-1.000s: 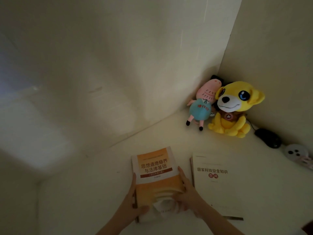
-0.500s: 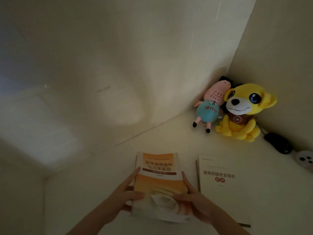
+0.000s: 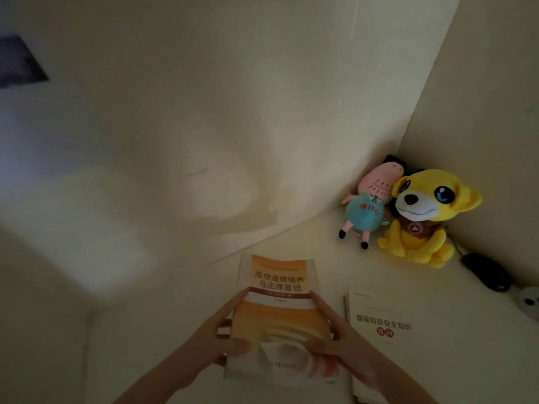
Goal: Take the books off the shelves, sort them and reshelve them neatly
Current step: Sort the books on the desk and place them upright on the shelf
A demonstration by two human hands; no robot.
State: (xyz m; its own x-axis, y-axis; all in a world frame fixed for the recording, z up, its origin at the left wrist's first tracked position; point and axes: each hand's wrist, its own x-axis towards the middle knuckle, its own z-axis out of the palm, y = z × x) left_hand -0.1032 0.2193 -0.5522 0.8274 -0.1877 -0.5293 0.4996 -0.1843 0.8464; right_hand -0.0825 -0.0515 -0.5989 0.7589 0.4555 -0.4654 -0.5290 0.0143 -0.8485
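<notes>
An orange-and-white book [image 3: 280, 304] with Chinese lettering lies face up near the bottom middle of the cream shelf surface [image 3: 151, 345]. My left hand [image 3: 221, 336] grips its left edge, thumb on the cover. My right hand [image 3: 335, 339] grips its right edge, thumb also on the cover. A white book [image 3: 388, 325] with dark and red Chinese lettering lies flat just to the right, partly under my right wrist.
A pink pig plush [image 3: 370, 202] and a yellow dog plush [image 3: 423, 217] sit in the back right corner. A black computer mouse [image 3: 487, 271] with a cable and a small white round object [image 3: 529, 301] lie along the right wall. The light is dim.
The orange book has stayed in both hands. My left hand has shifted from beside the book onto its left edge, and my view has drifted left and up a little.
</notes>
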